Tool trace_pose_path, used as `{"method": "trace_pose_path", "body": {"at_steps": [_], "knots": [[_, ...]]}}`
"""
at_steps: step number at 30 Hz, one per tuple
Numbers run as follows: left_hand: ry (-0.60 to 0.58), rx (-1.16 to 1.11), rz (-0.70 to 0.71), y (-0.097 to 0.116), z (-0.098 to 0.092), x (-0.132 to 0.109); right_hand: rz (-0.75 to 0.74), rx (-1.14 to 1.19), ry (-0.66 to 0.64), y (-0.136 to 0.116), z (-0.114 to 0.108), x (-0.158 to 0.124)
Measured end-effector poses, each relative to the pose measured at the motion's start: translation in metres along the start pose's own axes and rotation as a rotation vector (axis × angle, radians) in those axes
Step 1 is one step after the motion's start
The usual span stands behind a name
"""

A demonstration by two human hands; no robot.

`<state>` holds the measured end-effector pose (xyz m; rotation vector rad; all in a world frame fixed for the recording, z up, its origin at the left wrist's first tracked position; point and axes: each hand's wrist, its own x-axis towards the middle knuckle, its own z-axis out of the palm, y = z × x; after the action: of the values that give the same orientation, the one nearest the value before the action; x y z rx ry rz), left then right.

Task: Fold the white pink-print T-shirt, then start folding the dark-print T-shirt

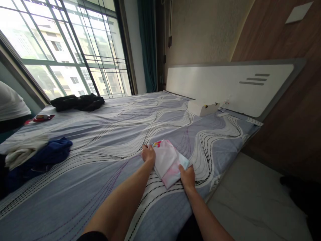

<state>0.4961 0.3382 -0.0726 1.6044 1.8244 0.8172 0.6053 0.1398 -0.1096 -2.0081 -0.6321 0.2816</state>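
A folded white and pink piece of clothing (168, 160) with a small colourful print near its far edge lies on the bed, close in front of me. My left hand (148, 154) grips its far left corner, fingers closed on the cloth. At its right corner, my right hand (187, 177) pinches the fabric, thumb on top and the other fingers underneath. A pale blue patch shows beside the right thumb. The exact kind of garment cannot be made out in its folded state.
The bed (105, 187) has a grey-blue patterned sheet. Blue and cream clothes (42, 155) are heaped at left, dark clothes (77, 102) near the window. A white box (203, 107) stands by the headboard (210, 80). Another person (11, 103) is at the far left.
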Motion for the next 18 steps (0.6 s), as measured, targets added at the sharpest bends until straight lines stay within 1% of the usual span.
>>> {"method": "trace_pose_path", "body": {"at_steps": [3, 7, 10, 12, 14, 15, 16, 17, 18], "knots": [[0.007, -0.092, 0.070, -0.004, 0.008, 0.009, 0.053, -0.020, 0.090, -0.006, 0.001, 0.005], [0.050, -0.125, 0.035, -0.008, 0.015, 0.018, 0.087, -0.053, 0.090, -0.013, 0.005, 0.005], [0.064, -0.150, 0.085, -0.010, 0.017, 0.013, 0.090, -0.062, 0.112, -0.012, 0.008, -0.001], [0.075, -0.141, 0.199, -0.012, 0.015, 0.002, 0.031, -0.078, 0.198, -0.010, 0.008, -0.007], [0.105, -0.067, 0.372, -0.016, 0.012, -0.012, -0.083, -0.138, 0.315, -0.010, 0.007, -0.011], [0.108, -0.015, 0.481, -0.018, 0.010, -0.019, -0.149, -0.189, 0.354, -0.011, 0.006, -0.012], [0.089, 0.034, 0.605, -0.020, 0.008, -0.025, -0.218, -0.248, 0.361, -0.013, 0.005, -0.012], [0.040, 0.073, 0.736, -0.022, 0.006, -0.029, -0.290, -0.308, 0.328, -0.017, 0.005, -0.011], [-0.040, 0.098, 0.859, -0.023, 0.005, -0.032, -0.365, -0.362, 0.250, -0.023, 0.006, -0.009]]}}
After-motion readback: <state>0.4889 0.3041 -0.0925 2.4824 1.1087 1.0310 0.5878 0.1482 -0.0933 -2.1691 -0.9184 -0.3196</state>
